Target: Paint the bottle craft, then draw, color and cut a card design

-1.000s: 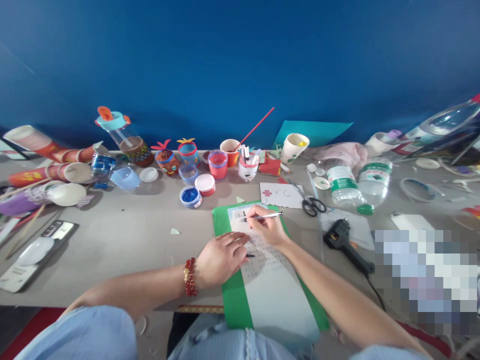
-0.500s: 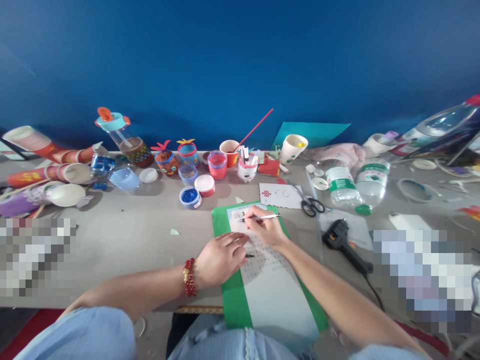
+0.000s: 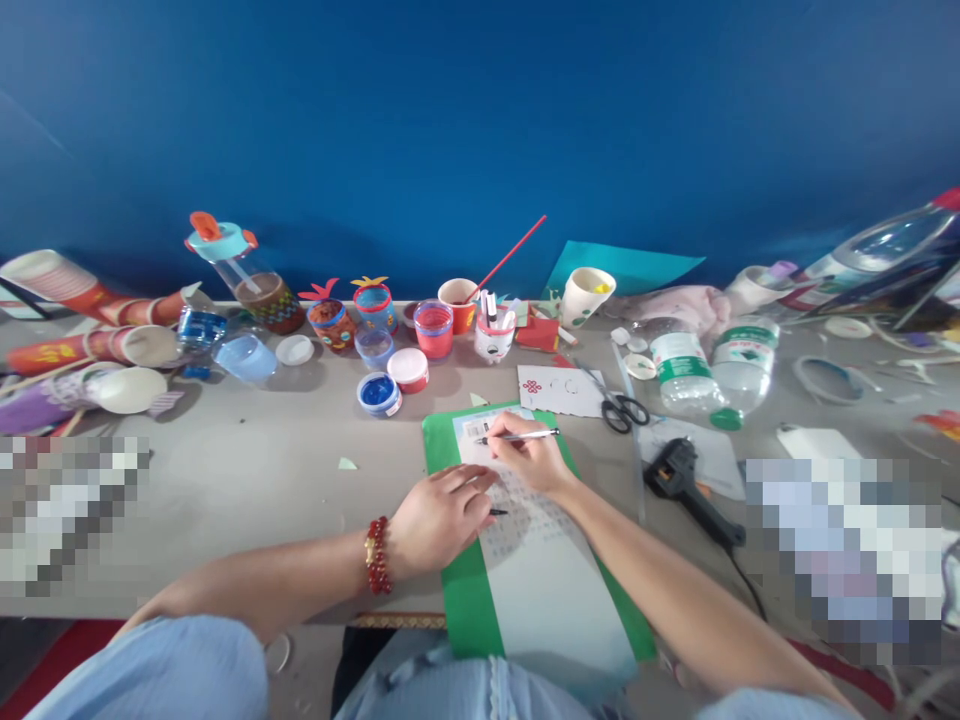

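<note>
Head view shows no marked change: the right hand [image 3: 531,463] grasps the pen [image 3: 535,434], tip still at eleven o'clock on the white sheet [image 3: 555,610], suggesting little written headway; the left hand [image 3: 441,515] rests at ten o'clock, grip indeterminable.

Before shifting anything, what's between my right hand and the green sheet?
In the head view, white paper lies between your right hand and the green sheet.

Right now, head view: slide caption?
Right hand holds a pen over white paper on a green sheet; left hand rests across the paper's left edge.
</note>
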Demonstrator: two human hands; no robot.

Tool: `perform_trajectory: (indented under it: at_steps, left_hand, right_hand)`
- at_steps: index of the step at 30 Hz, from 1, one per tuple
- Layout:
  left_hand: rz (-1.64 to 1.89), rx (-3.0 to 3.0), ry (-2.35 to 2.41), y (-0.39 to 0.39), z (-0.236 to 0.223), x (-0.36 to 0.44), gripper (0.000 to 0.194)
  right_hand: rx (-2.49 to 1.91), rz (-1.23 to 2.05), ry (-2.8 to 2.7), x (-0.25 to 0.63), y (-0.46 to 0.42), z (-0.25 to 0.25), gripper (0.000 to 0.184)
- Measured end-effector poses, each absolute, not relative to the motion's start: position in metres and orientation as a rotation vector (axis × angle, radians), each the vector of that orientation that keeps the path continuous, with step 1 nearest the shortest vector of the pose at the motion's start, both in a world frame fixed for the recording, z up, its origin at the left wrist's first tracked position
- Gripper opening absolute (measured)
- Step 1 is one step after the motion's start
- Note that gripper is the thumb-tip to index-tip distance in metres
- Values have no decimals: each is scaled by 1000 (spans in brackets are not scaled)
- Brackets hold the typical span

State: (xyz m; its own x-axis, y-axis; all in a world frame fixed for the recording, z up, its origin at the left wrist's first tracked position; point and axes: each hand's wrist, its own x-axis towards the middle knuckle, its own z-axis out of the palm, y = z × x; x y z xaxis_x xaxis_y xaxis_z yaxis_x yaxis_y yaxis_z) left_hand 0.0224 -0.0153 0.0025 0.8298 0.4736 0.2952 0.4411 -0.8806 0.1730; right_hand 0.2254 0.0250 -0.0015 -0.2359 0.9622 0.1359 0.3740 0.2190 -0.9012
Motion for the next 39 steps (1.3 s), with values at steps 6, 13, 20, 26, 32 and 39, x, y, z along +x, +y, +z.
perform_trajectory:
  at_steps: [6,13,20,26,32,39]
  left_hand:
    - [514,2905,732,-15,4,23,17]
    - [486,2915,736,-16,4,23,19]
    - [522,2908,728,-15,5,23,19]
    - [511,2907,730,-15,5,23,17]
    - [533,2921,726,-15,4,23,19]
    - [521,2923,728,-15,4,22,19]
  right_hand:
    - [-1259,978,-1754,225,26,0,14]
    - [-1271,975,-1753,223,26,1,14]
    - [-1281,967,-1757,224,26,-1,15]
    - [-1242,966,-1759,226,25,-4,15]
    - [-1227,955,-1736,227,25,-6,17]
    - [-1255,939,-1709,229,23,-9,17]
